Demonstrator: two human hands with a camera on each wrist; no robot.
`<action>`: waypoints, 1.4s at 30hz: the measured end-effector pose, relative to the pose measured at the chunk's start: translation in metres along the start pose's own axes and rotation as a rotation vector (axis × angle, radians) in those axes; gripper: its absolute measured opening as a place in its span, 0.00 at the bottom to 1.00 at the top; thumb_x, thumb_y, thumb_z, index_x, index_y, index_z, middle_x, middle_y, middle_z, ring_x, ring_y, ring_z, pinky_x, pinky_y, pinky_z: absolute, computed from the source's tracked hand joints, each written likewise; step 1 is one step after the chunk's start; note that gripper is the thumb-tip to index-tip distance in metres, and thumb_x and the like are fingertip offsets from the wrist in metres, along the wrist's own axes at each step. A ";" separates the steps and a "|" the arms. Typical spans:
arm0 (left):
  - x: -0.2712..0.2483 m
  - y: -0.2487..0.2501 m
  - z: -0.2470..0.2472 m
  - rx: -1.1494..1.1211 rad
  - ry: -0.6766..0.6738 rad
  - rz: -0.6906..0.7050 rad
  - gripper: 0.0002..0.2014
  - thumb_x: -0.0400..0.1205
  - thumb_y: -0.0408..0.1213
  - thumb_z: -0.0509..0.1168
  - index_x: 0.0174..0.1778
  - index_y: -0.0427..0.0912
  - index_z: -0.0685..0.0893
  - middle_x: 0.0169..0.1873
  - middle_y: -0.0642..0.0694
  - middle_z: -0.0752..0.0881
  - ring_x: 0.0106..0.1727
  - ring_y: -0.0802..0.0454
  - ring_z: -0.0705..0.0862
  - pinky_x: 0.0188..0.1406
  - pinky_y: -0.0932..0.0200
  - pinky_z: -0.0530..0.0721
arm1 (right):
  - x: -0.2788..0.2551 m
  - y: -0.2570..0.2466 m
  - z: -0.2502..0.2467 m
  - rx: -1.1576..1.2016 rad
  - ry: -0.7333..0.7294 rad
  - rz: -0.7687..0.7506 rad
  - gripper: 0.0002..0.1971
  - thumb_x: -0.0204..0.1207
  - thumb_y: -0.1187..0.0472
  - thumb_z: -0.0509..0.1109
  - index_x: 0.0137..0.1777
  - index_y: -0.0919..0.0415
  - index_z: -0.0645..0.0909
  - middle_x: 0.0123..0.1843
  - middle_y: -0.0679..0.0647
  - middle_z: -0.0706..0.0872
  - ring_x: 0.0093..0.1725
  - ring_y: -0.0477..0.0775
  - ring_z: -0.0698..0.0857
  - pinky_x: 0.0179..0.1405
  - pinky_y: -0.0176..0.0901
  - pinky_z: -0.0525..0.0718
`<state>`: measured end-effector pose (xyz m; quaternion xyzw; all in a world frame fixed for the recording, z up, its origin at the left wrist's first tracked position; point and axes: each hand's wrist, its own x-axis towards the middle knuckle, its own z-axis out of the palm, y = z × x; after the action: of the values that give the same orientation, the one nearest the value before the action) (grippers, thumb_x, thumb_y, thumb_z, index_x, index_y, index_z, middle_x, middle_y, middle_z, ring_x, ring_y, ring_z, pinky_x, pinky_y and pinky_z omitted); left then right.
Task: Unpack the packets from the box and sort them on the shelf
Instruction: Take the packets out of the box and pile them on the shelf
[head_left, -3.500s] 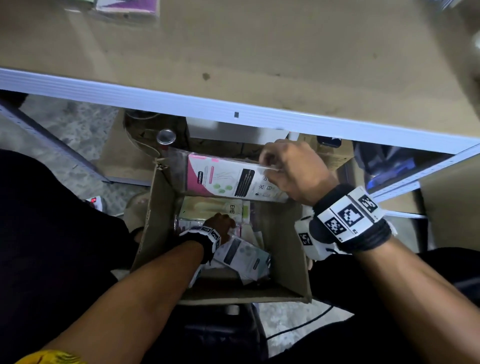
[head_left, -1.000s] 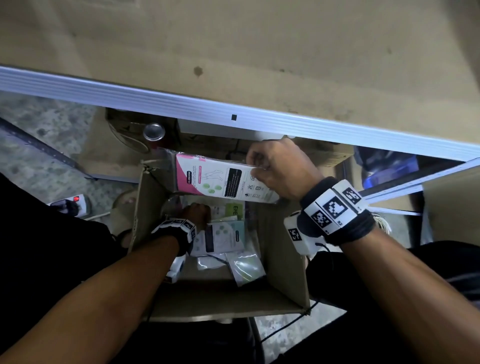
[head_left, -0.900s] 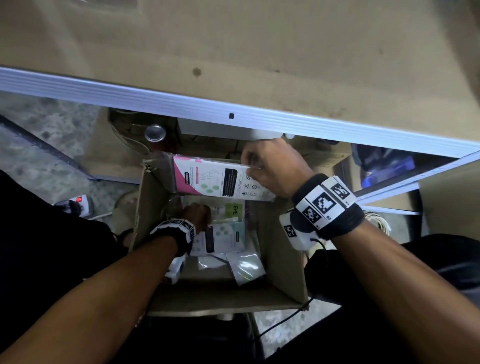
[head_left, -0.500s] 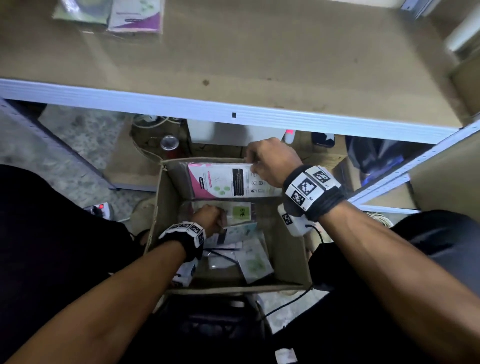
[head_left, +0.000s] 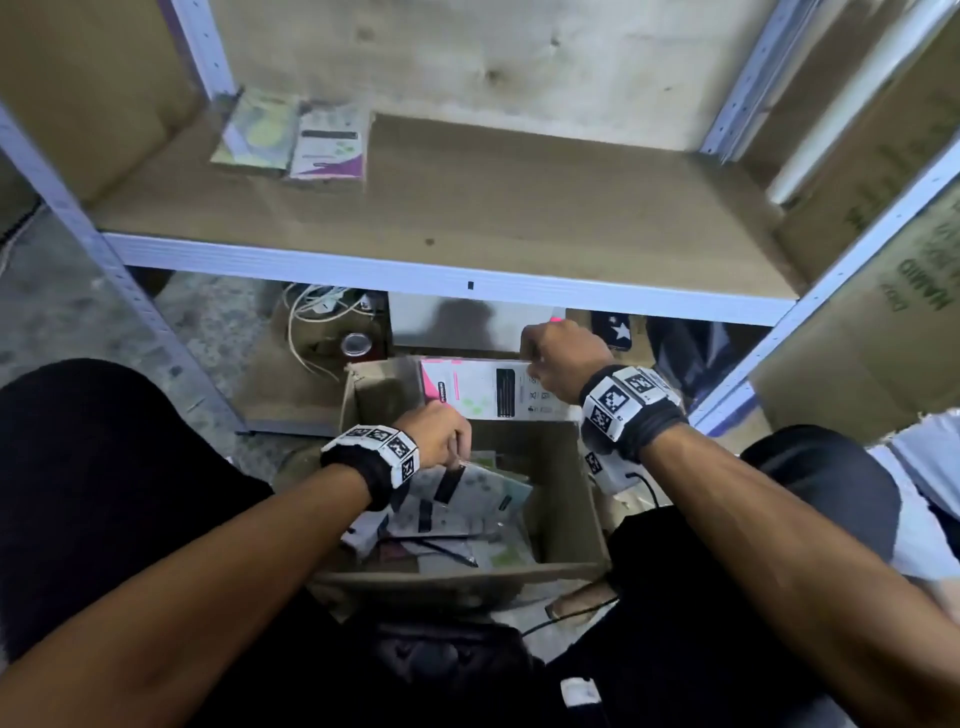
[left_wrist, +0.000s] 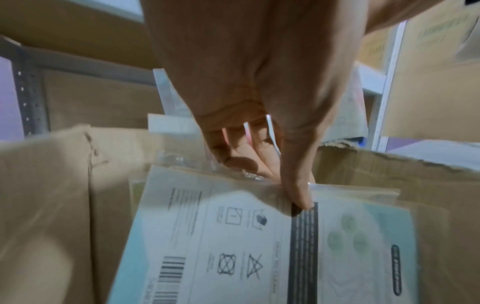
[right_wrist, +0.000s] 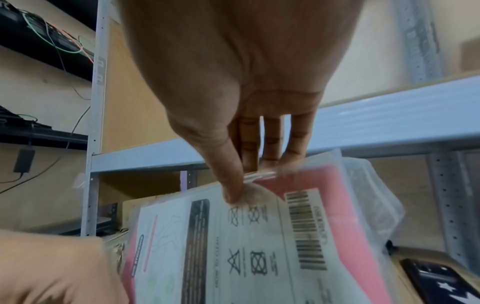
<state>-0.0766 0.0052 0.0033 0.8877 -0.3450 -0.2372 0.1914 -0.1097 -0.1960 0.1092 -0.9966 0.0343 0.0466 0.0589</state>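
Note:
An open cardboard box (head_left: 569, 499) stands on the floor below the shelf (head_left: 467, 218). My right hand (head_left: 563, 358) pinches a pink-and-white packet (head_left: 483, 389) by its top edge over the box's far side; in the right wrist view the thumb presses the pink packet (right_wrist: 272, 236) against the fingers. My left hand (head_left: 441, 436) pinches a teal-and-white packet (head_left: 467, 493) inside the box, its thumb on the teal packet's (left_wrist: 259, 236) top edge. Several more packets (head_left: 467, 551) lie in the box. Two packets (head_left: 296, 137) lie at the shelf's back left.
White metal uprights (head_left: 202, 52) and the white front rail (head_left: 415, 275) frame the shelf. Under it are coiled cables (head_left: 311, 322), a can (head_left: 355, 344) and a dark star-patterned thing (head_left: 613, 330). Large cardboard cartons (head_left: 883, 291) stand to the right. My dark-clothed legs flank the box.
My left hand has risen from the box bottom holding the teal packet. The right hand keeps the pink packet at the box's far edge. The head view has tilted up, showing more of the shelf.

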 end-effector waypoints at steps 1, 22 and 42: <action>-0.001 0.004 -0.007 -0.003 0.007 0.013 0.10 0.72 0.24 0.74 0.35 0.46 0.91 0.32 0.51 0.92 0.34 0.58 0.89 0.37 0.65 0.84 | -0.002 0.001 -0.005 0.000 0.006 0.003 0.06 0.77 0.65 0.69 0.51 0.53 0.82 0.53 0.53 0.87 0.51 0.58 0.84 0.52 0.52 0.85; -0.065 0.077 -0.217 -0.186 0.228 0.238 0.08 0.76 0.32 0.77 0.49 0.37 0.88 0.44 0.44 0.88 0.45 0.53 0.83 0.54 0.62 0.81 | -0.046 0.043 -0.165 -0.025 0.200 0.025 0.07 0.72 0.63 0.78 0.47 0.52 0.86 0.44 0.46 0.86 0.44 0.48 0.83 0.42 0.36 0.76; -0.024 0.003 -0.314 -1.236 0.753 -0.006 0.07 0.86 0.26 0.61 0.54 0.37 0.83 0.28 0.49 0.88 0.28 0.58 0.85 0.29 0.65 0.84 | 0.021 0.048 -0.160 1.353 0.069 0.191 0.04 0.83 0.68 0.66 0.49 0.67 0.82 0.42 0.60 0.86 0.34 0.55 0.87 0.30 0.48 0.90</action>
<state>0.0800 0.0749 0.2672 0.6397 -0.0562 -0.0675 0.7636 -0.0778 -0.2647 0.2597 -0.7340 0.1453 -0.0119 0.6633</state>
